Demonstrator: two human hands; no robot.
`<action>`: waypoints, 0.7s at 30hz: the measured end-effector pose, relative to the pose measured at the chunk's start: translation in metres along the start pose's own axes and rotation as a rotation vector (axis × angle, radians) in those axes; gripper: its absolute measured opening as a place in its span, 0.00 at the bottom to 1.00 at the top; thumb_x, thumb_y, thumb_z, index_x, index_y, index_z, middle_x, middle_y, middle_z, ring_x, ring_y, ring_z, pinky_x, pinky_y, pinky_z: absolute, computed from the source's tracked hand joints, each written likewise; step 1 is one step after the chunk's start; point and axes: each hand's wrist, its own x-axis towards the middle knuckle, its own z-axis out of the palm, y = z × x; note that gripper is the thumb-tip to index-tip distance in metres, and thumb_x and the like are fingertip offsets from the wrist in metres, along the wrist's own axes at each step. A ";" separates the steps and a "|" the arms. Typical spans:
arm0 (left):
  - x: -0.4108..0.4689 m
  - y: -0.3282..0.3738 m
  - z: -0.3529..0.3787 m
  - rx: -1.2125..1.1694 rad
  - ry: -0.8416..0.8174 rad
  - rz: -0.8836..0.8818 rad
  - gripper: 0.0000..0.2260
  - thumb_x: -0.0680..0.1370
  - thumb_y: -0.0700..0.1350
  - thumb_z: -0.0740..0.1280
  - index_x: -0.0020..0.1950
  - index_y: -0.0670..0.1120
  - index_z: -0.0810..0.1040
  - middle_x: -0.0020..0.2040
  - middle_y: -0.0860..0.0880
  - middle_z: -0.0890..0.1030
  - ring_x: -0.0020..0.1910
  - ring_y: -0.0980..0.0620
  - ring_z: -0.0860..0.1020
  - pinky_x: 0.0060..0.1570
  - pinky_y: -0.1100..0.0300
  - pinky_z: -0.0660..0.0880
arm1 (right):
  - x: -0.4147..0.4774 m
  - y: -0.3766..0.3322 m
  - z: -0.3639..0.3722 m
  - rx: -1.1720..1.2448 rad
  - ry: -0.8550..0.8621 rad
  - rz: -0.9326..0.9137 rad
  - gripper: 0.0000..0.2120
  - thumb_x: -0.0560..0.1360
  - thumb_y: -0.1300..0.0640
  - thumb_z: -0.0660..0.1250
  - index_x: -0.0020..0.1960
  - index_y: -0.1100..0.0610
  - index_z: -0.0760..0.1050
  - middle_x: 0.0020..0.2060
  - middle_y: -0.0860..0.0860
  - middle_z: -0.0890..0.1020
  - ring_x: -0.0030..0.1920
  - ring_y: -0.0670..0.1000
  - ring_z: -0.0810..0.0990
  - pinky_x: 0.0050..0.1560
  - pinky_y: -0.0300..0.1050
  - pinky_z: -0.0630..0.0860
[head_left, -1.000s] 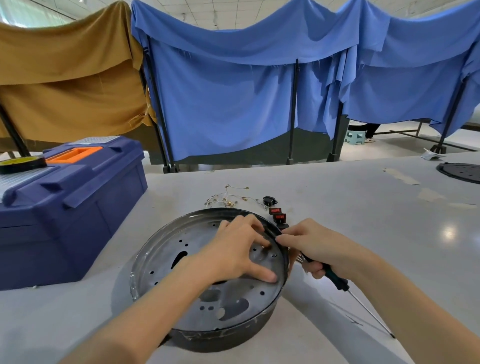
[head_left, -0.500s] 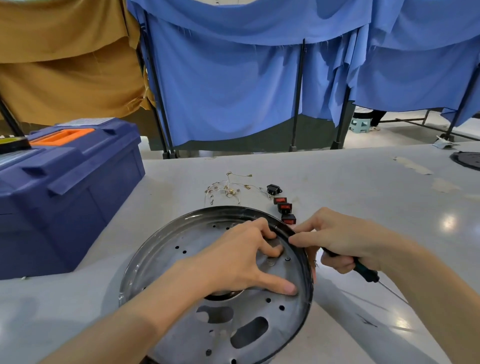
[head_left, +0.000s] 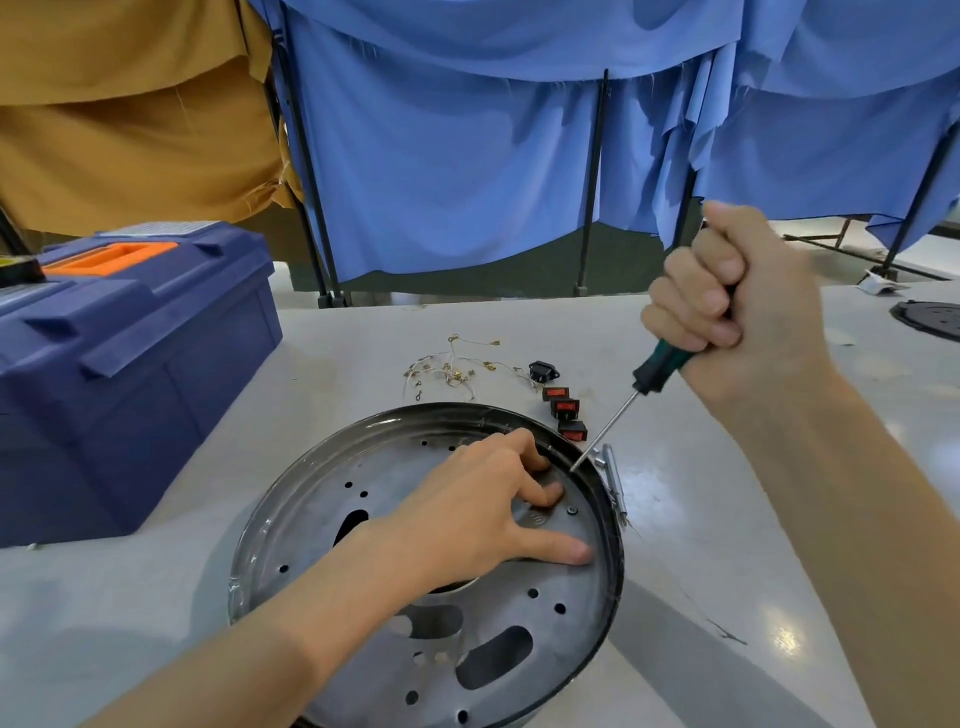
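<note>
1. Right hand (head_left: 727, 306) has risen from the pan's edge to the upper right of the frame, and it is now carrying the screwdriver (head_left: 662, 366) shaft-down instead of trailing it low over the table (head_left: 701, 519).
2. Writing: a small stamped mark is showing on the round metal pan (head_left: 311, 535) just under the left fingertips, but it is too faint to read. A pale label on the lid of the blue toolbox (head_left: 130, 364), at the left of the frame, is too small to read.
3. Right hand is making a closed fist around the green-and-black handle, knuckles facing the camera, forearm running in from the lower right.
4. Screwdriver is slanting down and left, its tip meeting the inside of the pan's rim, just beside the left fingertips.
5. Left hand (head_left: 483, 514) is lying spread and holding nothing, thumb flat on the perforated floor, fingers bent down and pressing near the rim at centre frame.
6. Pan is sitting on the table at lower centre, partly running off the bottom edge.
7. Three red rocker switches (head_left: 563, 408), a black socket (head_left: 543, 371) and loose wires (head_left: 452, 366) are lying just beyond the rim.
</note>
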 end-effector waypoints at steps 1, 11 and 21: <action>-0.001 0.000 0.000 -0.008 0.005 -0.002 0.25 0.68 0.66 0.70 0.58 0.53 0.83 0.55 0.58 0.71 0.57 0.57 0.70 0.59 0.55 0.70 | -0.001 0.008 0.000 -0.025 0.029 0.006 0.26 0.81 0.57 0.55 0.24 0.54 0.60 0.16 0.49 0.62 0.15 0.45 0.54 0.17 0.36 0.54; -0.001 -0.001 0.002 -0.032 0.021 -0.008 0.25 0.68 0.66 0.70 0.57 0.52 0.83 0.57 0.57 0.72 0.58 0.57 0.71 0.60 0.54 0.70 | -0.003 0.031 -0.005 -0.132 0.092 0.039 0.22 0.80 0.60 0.57 0.27 0.58 0.58 0.16 0.51 0.62 0.15 0.47 0.55 0.20 0.34 0.54; -0.001 -0.001 0.001 -0.042 0.011 -0.026 0.26 0.67 0.67 0.70 0.58 0.53 0.83 0.57 0.58 0.71 0.58 0.57 0.70 0.61 0.54 0.70 | -0.002 0.031 -0.003 -0.163 0.090 0.011 0.22 0.80 0.60 0.57 0.27 0.59 0.59 0.16 0.52 0.63 0.15 0.47 0.55 0.20 0.35 0.55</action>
